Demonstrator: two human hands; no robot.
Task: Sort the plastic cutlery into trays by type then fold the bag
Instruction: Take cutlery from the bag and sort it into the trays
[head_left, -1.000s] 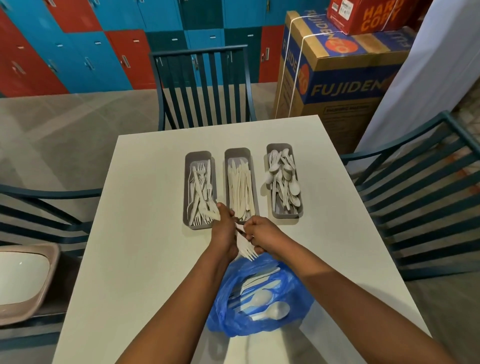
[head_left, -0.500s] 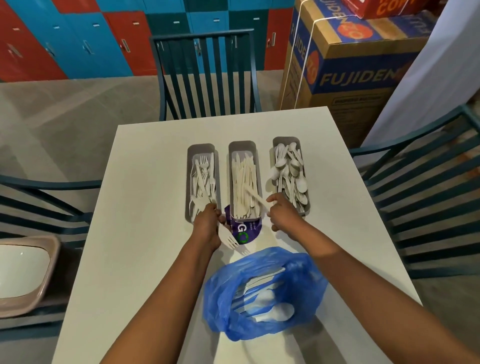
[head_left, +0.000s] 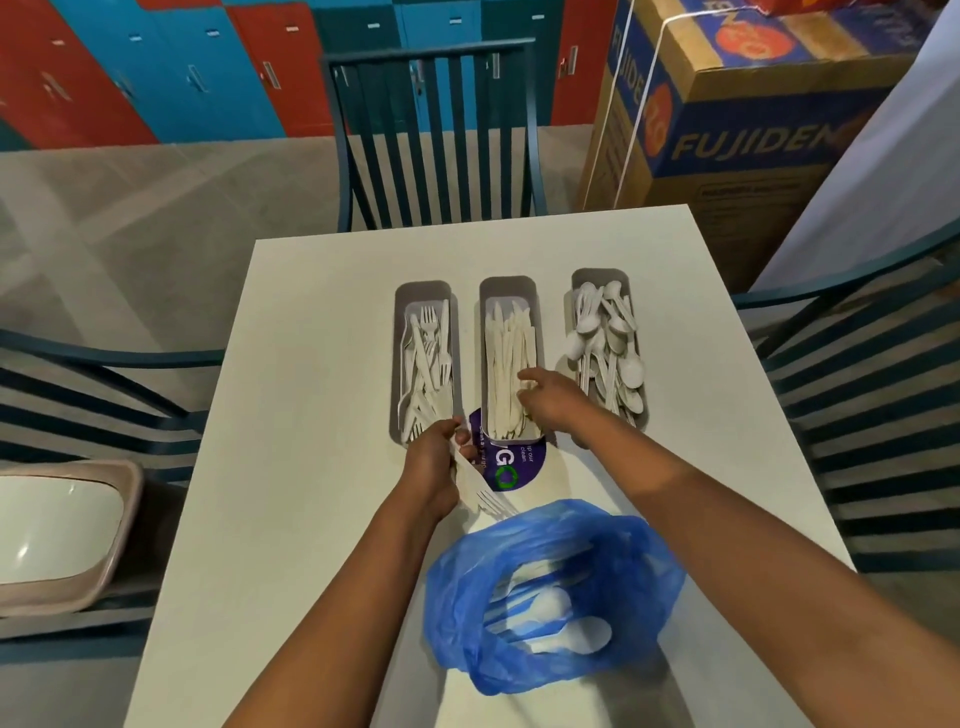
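Three grey trays stand side by side on the white table (head_left: 311, 415): a fork tray (head_left: 397, 364) on the left, a knife tray (head_left: 506, 287) in the middle, a spoon tray (head_left: 602, 275) on the right. My left hand (head_left: 434, 467) grips a white plastic fork (head_left: 488, 499) just below the fork tray, tines pointing toward the bag. Over the near end of the knife tray hovers my right hand (head_left: 553, 400), fingers loosely spread and holding nothing. An open blue plastic bag (head_left: 467, 597) lies near me with spoons and other cutlery inside.
A purple round sticker (head_left: 519, 462) lies on the table under the knife tray's near end. Dark slatted chairs stand on the far side (head_left: 436, 135), the left (head_left: 104, 395) and the right (head_left: 857, 389). A cardboard box (head_left: 753, 104) sits back right. A pink bin (head_left: 67, 535) is at left.
My right hand moved up over the knife tray and let go of the knife it carried. My left hand stayed by the fork tray with the fork.
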